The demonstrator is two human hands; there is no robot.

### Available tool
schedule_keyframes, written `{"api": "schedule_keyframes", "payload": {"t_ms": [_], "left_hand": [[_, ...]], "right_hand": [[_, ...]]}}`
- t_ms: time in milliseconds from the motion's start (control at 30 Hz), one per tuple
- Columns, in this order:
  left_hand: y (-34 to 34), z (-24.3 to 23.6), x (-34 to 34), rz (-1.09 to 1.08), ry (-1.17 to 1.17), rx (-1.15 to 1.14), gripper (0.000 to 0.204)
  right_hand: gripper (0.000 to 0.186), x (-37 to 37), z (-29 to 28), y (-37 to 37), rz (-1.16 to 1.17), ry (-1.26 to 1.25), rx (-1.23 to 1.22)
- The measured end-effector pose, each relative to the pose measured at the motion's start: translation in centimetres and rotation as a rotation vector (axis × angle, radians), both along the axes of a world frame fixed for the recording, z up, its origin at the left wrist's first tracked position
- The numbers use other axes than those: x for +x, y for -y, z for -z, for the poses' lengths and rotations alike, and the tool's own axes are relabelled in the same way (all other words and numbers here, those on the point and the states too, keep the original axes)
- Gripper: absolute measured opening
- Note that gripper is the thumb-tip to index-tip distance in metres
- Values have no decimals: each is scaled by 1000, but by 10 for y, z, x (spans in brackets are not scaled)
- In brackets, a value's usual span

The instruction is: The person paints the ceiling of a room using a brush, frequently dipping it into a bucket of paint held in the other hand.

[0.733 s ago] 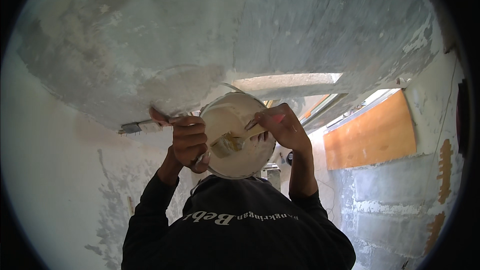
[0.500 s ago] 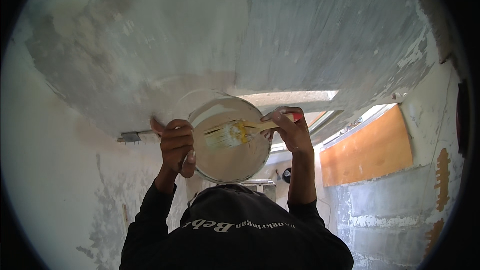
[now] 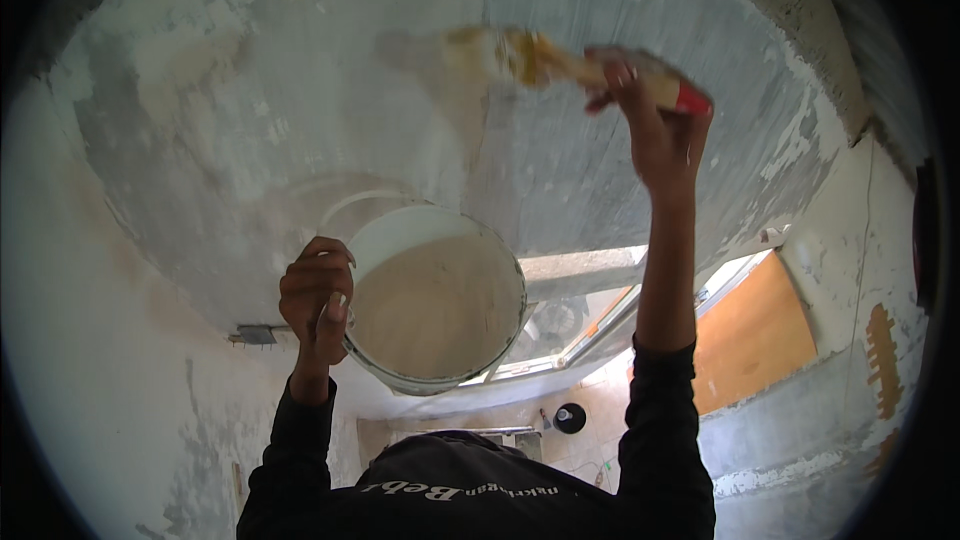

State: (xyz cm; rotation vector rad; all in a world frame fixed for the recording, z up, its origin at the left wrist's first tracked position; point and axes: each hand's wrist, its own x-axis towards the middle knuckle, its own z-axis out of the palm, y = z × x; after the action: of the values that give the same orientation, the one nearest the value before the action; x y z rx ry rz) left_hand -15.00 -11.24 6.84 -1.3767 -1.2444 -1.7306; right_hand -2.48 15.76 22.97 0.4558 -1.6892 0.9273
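Brush now out of bucket

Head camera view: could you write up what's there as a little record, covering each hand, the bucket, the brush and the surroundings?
Left hand: gripping the bucket's left edge
Right hand: holding the brush by its handle
Bucket: white, round, with beige liquid inside
Brush: red-ended handle, bristles pointing left, blurred; wall contact unclear
Wall: grey, patchy
Right side: orange panel

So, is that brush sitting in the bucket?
No, the right hand holds the brush clear of the bucket.
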Motion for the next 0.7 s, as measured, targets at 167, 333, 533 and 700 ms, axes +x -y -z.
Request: {"api": "schedule_keyframes", "payload": {"t_ms": [167,333,533,700], "left_hand": [[-4,1,5,54,-65,-4,41],[2,9,5,49,-99,-4,37],[2,14,2,36,-128,-36,46],[2,19,1,19,-121,-82,48]], "right_hand": [[17,-9,-95,3,246,-321,546],[17,-29,-135,5,551,-667,911],[23,-46,-102,-15,733,-447,1048],[24,-44,-59,-14,681,-326,1029]]}}
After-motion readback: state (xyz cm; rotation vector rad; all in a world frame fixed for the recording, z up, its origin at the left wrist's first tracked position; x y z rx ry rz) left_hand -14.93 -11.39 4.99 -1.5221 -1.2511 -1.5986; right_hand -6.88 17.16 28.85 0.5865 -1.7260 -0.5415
